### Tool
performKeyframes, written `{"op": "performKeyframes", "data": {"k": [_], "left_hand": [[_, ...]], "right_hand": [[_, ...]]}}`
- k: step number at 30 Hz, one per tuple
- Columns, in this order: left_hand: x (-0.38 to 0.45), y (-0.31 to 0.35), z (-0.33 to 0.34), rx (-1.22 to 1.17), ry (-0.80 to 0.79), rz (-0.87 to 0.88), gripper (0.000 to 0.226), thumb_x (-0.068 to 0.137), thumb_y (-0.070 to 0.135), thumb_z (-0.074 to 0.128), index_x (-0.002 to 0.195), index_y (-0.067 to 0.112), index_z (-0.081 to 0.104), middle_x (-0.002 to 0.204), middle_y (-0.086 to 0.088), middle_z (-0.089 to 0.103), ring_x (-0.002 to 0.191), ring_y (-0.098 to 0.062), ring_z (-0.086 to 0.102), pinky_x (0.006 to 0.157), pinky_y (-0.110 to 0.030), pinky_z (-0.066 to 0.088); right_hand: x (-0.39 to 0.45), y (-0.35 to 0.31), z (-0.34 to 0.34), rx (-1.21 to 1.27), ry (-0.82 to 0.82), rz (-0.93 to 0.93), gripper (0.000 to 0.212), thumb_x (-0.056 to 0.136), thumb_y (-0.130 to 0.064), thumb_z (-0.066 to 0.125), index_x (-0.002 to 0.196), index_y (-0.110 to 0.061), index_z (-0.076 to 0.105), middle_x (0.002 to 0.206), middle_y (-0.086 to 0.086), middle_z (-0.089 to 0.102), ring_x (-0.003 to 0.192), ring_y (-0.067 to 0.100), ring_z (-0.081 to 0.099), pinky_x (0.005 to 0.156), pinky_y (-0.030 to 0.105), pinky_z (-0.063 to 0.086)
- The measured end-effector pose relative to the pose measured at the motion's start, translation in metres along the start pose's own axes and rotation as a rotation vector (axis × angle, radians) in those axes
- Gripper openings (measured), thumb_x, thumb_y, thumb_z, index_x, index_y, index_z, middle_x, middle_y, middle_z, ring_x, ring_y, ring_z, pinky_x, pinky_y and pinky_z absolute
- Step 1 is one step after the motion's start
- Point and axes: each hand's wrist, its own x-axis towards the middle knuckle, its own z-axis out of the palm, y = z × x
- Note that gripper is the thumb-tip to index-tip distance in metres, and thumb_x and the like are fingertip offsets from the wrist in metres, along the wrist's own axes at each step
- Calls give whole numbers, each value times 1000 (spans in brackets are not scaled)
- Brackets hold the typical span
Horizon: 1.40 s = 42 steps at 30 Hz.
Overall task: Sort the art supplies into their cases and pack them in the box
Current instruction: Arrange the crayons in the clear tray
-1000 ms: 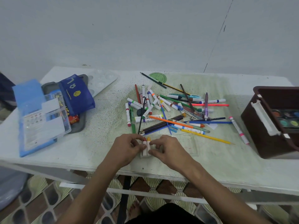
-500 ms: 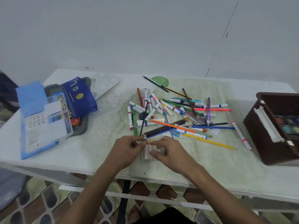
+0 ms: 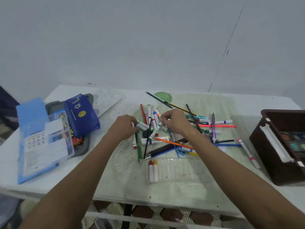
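White markers pinched: green-tipped marker (image 3: 142, 124) in left hand (image 3: 124, 128), another marker (image 3: 157, 127) in right hand (image 3: 175, 123).

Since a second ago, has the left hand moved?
Yes. The left hand has left the clear marker tray at the table's near edge and gone forward into the marker pile, where it pinches a green-capped marker.

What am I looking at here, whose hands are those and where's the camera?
The camera sits on a person's head, looking down at a table. The left hand pinches a green-capped marker and the right hand pinches another marker in the pile of pens and pencils. Nearer lies a clear marker tray holding two markers. On the left sit a blue pencil pouch and a clear plastic case; on the right a brown box.
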Motion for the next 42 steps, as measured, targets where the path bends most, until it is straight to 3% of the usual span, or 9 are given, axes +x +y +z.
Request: {"op": "performKeyframes", "data": {"k": [9,14,19,24,26,28,31,38,42], "left_hand": [[9,-3,12,-155,8,-203,49,69,53,77,98,17,62,90,1,59,80,-14,54,61,-27,41],[13,-5,12,-274,-19,-164,46,71,44,79,110,21,70,94,2,63,86,-13,55,67,-23,39],[16,0,13,-331,-45,-191,49,72,35,80,115,16,68,110,-6,64,97,-18,59,76,-24,40],[19,8,14,-388,-80,-220,23,75,27,79,91,14,73,90,0,63,73,-8,57,57,-23,42],[20,9,19,-401,-59,-266,18,72,34,80,79,19,73,84,3,66,74,-11,60,67,-29,51],[20,9,24,-381,-25,-309,20,67,42,81,63,26,70,76,6,67,80,-17,63,82,-41,53],[21,11,26,-417,-24,-360,19,64,38,80,56,25,69,71,5,68,84,-23,64,85,-48,52],[6,20,4,-609,183,-275,22,78,25,73,97,16,69,96,1,66,85,-10,61,67,-25,50],[-38,33,-9,-513,180,-196,19,80,29,71,97,21,67,85,11,64,75,0,59,54,-13,44]], "right_hand": [[29,3,31,-43,-31,151,30,81,-28,69,63,-4,72,50,7,54,40,13,41,44,21,30],[37,7,37,-100,-25,205,32,77,-40,71,66,-10,73,67,9,66,61,22,59,54,30,47],[46,7,39,7,-20,308,20,74,-32,77,68,-13,75,69,3,69,68,18,65,61,31,53],[47,4,43,-162,-19,340,27,77,-40,69,87,-16,74,96,5,68,94,26,60,82,40,53],[47,1,42,-253,-34,331,32,81,-42,65,96,-14,72,105,6,62,105,29,53,89,40,47],[48,2,43,-187,-36,348,25,79,-40,66,86,-17,74,99,5,64,103,29,55,86,40,50],[43,7,43,13,4,361,17,74,-34,70,60,-24,71,84,-1,70,95,29,61,78,43,56],[12,-5,21,266,119,208,21,84,-32,69,95,-15,75,107,1,70,90,12,62,87,33,51],[-42,-17,-4,322,84,152,18,83,-29,72,92,-14,73,86,-5,69,75,2,61,68,19,48]]}}
